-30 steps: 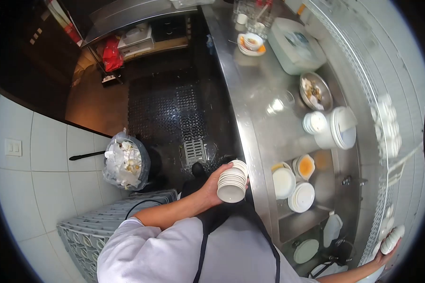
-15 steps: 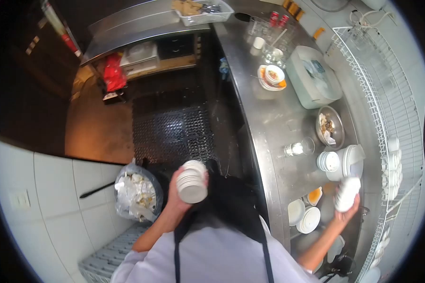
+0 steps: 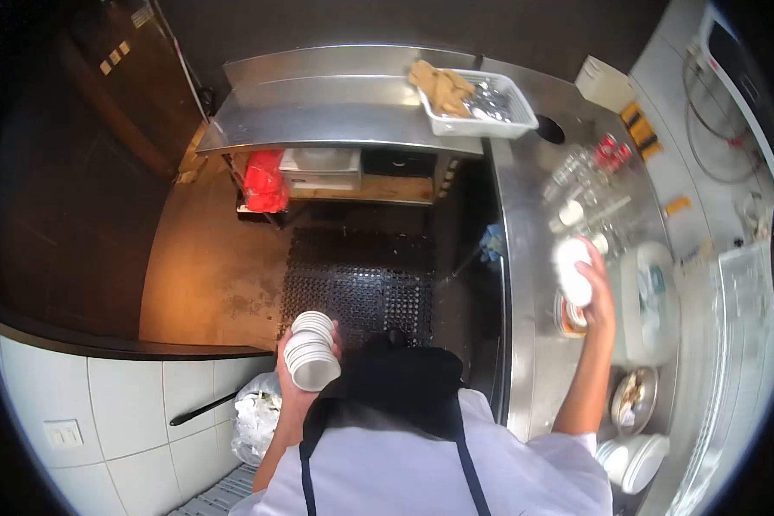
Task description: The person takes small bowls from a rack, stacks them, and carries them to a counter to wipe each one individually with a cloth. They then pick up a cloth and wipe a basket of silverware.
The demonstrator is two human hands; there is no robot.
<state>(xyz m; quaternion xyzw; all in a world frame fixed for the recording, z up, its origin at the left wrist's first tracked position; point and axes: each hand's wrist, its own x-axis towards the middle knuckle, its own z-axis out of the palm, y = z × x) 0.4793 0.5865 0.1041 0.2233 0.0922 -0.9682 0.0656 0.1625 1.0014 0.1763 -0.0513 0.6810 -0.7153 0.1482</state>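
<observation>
A stack of small white bowls is in my left hand, whose fingers wrap around its sides. It is held in front of my body above the dark floor mat, with the rims nested together. My right hand grips a second white stack, blurred, which looks like small bowls. That hand is over the steel counter, above a dish with orange food remains, which it partly hides. Glasses stand just beyond it, with a white cup among them.
A white basket with brown cloth and cutlery sits at the far corner. A pale plastic tub, a metal bowl of scraps and white containers line the right side. A trash bag stands at lower left, near the black rubber mat.
My view has turned towards the far counter. My right hand has moved forward along the counter with its white stack, away from the sink end. My left hand still holds its stack.
</observation>
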